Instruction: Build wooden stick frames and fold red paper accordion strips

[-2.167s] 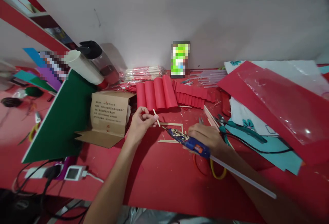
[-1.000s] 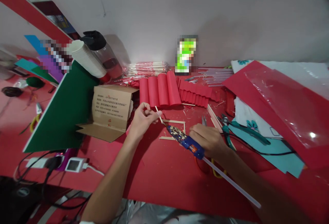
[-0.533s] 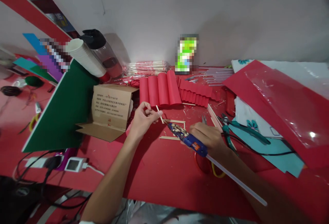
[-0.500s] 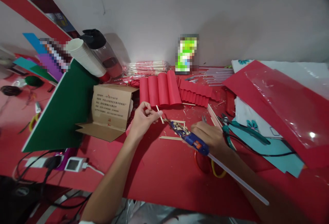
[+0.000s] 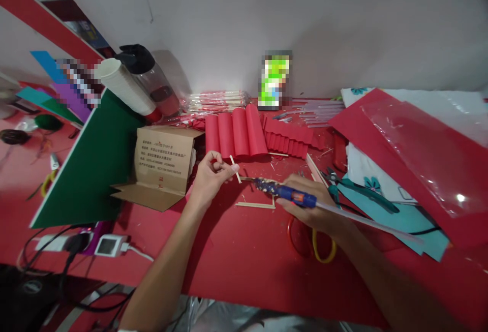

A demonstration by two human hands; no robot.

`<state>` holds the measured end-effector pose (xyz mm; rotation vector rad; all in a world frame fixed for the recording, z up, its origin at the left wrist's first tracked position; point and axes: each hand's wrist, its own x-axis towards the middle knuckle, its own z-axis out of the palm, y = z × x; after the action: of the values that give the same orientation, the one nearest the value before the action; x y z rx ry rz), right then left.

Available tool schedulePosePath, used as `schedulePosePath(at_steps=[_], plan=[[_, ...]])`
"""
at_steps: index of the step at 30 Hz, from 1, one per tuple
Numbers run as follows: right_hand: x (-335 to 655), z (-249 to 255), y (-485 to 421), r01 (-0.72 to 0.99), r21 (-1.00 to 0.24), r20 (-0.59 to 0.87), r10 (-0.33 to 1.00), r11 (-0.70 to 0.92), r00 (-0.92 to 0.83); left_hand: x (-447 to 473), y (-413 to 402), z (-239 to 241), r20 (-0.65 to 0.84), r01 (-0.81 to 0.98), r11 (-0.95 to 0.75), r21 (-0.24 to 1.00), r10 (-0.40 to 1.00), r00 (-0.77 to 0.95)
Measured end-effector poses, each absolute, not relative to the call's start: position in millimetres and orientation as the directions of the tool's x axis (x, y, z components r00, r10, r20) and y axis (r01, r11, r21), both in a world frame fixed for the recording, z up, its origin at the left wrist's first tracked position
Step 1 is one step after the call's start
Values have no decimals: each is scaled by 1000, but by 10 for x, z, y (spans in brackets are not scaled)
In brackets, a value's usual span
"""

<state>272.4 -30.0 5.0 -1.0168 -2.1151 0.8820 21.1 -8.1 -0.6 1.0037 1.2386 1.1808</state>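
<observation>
My left hand [image 5: 211, 175] pinches a short, pale wooden stick [image 5: 235, 169] between thumb and fingers, tilted above the table. Wrapped round a blue hot glue gun [image 5: 290, 192] is my right hand [image 5: 310, 201]. The gun points left, its tip close to the lower end of the stick; whether they touch I cannot tell. A long translucent glue stick [image 5: 366, 218] sticks out of its back. Below the gun, more pale sticks [image 5: 255, 205] lie on the red table [image 5: 236, 255], forming a corner partly hidden by the gun.
Scissors [image 5: 324, 245] with red and yellow handles lie below my right hand. Green-handled pliers [image 5: 368, 194] rest on the right near coloured sheets. Rolled red paper [image 5: 234, 132] is behind my left hand. A cardboard box [image 5: 163, 156] and green board [image 5: 91, 169] stand left.
The glue gun has turned nearer to level, and its tip has moved left and down to the lower end of the held stick. My left hand has hardly moved.
</observation>
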Motion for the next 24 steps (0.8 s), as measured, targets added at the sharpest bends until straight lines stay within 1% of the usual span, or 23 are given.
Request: schedulePosePath(at_steps=[1,3,5,6,7,8,9,10,11,12,14,15,17,19,22,24], plan=[[2724,76,-290,382,-806,178,800,452,-573,212,-84,1,-149,-104,144,984,988,-43],[2731,117,-273,253,-894,87,697,370,-711,210,-88,19,-144,-106,139,985,989,-45],[2766,152,-257,103,-968,59,606,230,-793,196,-89,41,-133,-90,129,988,990,-45],[2800,172,-248,58,-986,48,593,159,-803,185,-89,52,-128,-70,125,990,991,-39],[2845,195,-237,47,-993,28,600,108,-800,170,-88,61,-124,-40,123,992,992,-28],[2900,221,-224,75,-994,-7,622,83,-783,154,-88,68,-127,-1,127,992,992,-13],[2962,249,-210,140,-987,-54,663,78,-747,135,-90,72,-135,45,135,990,991,4],[3025,278,-194,240,-966,-107,702,94,-704,115,-92,73,-150,96,147,984,988,21],[3087,305,-178,356,-930,-173,743,93,-647,96,-97,70,-168,148,161,976,985,36],[3142,330,-161,449,-891,-237,783,60,-576,78,-104,66,-186,202,172,964,981,48],[3223,369,-125,562,-826,-337,829,-33,-446,49,-122,55,-206,317,174,932,976,71],[3249,385,-106,595,-801,-356,848,-61,-392,39,-131,51,-209,376,165,912,975,80],[3274,412,-67,679,-733,-334,892,-42,-304,28,-147,50,-211,480,143,866,973,90],[3278,432,-32,804,-595,-276,935,14,-221,26,-159,54,-226,542,140,828,969,95],[3265,439,3,939,-343,-269,953,36,-135,32,-165,50,-272,543,173,822,956,107],[3246,419,15,967,-247,-300,945,58,-133,37,-164,34,-310,517,210,830,944,115]])
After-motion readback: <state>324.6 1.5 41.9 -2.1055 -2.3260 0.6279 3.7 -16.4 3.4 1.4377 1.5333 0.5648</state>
